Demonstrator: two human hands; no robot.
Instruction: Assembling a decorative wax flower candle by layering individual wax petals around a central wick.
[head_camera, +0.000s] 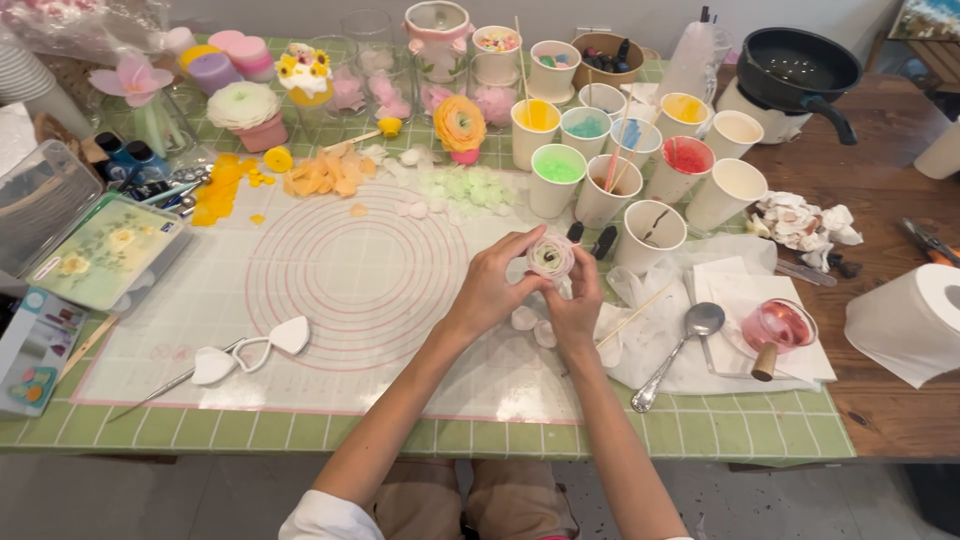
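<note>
Waxy pale layered flower (551, 256), round, pinched between our left hand (492, 288) and right hand (577, 305); both fingers closed on it.

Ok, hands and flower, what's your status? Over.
Left hand and right hand both cupping the small pale flower above the white mat. Loose petals below. Paper cups close behind, nothing blocking.

We see a wooden table (890, 170) running across the view, its dark brown boards bare on the right. A green checked tablecloth (700, 425) covers most of it. Behind the table stands a plain white wall (620, 15). Below the near edge we make out a pale grey floor (200, 500). Soft, even light falls over everything.
</note>
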